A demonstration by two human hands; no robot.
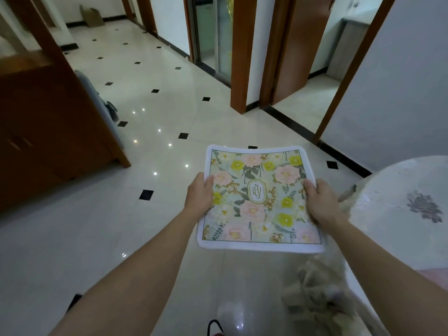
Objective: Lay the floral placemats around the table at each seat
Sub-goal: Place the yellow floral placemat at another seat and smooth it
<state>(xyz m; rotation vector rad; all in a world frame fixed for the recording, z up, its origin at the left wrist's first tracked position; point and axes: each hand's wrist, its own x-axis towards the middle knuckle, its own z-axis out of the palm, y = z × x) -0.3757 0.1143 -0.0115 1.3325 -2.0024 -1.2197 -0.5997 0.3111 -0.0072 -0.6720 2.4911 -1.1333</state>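
Tiled floor [121,226] below; placemat [259,200] pinched between both hands' fingers [209,183] — side edges.

The round table [397,190] runs off the right edge, only part of its cloth showing. The left hand [198,195] and right hand [320,200] hide their fingers under the placemat [257,197]. A blurred, fringed cloth [317,294] hangs below the table; what it is stays unclear.

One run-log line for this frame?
left hand: grips floral placemat | right hand: grips same | placemat: over floor | table: at right
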